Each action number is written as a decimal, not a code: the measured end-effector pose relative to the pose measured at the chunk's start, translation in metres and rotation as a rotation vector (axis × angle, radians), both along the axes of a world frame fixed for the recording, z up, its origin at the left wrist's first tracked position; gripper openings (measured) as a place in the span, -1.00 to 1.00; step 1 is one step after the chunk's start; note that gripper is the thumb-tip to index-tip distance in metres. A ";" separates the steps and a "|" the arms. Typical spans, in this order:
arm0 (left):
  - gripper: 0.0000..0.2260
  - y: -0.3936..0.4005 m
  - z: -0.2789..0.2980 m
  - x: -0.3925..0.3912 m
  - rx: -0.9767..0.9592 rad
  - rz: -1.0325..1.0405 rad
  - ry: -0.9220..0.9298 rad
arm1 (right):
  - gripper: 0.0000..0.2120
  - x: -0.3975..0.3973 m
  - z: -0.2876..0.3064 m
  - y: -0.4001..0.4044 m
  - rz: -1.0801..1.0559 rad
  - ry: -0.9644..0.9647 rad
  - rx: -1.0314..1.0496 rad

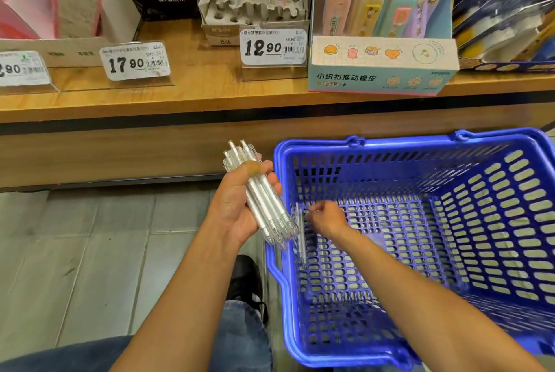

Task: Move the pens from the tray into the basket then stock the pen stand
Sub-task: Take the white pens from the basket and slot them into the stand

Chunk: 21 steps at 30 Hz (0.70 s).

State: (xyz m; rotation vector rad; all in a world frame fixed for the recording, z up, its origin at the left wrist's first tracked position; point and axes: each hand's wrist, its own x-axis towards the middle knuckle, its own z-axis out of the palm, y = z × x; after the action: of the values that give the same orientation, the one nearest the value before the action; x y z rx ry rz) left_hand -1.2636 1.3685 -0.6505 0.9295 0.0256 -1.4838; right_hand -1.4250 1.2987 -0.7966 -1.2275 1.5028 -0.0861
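Gripping a bundle of clear pens (264, 200) upright, the left hand (240, 194) holds it just left of the blue basket (495, 221), above the tiled floor (90, 236). The right hand (326, 217) reaches down inside the basket, fingers curled and pinching something thin near the left wall; a few more pens (301, 239) lie there against the mesh. On the wooden shelf (195, 83) behind stands the pen stand (255, 8), partly filled, with price tags (273, 46) in front and an eraser box (381, 65) to its right.
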 end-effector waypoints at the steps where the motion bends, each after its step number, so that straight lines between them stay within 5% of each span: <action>1: -0.72 0.000 -0.001 0.001 0.002 -0.002 0.010 | -0.80 -0.002 -0.016 0.006 0.071 0.088 0.030; 5: -0.93 -0.002 0.000 0.001 0.076 -0.031 -0.029 | -0.89 -0.001 -0.042 0.024 0.225 0.287 0.040; 13: -0.77 -0.003 -0.001 0.000 0.109 -0.026 -0.041 | -0.67 0.014 -0.040 0.021 0.291 0.348 0.081; 18: -0.89 -0.001 0.000 0.000 0.109 -0.056 -0.055 | -0.95 0.014 -0.044 0.019 0.054 0.128 0.299; 21: -0.89 -0.001 0.000 0.000 0.097 -0.064 -0.055 | -0.87 0.011 -0.045 0.020 0.012 0.060 0.362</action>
State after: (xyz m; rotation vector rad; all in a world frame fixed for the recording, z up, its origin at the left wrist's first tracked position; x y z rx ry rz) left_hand -1.2634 1.3679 -0.6502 1.0577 0.0280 -1.5257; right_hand -1.4139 1.3184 -0.8419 -0.9531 1.4846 0.2242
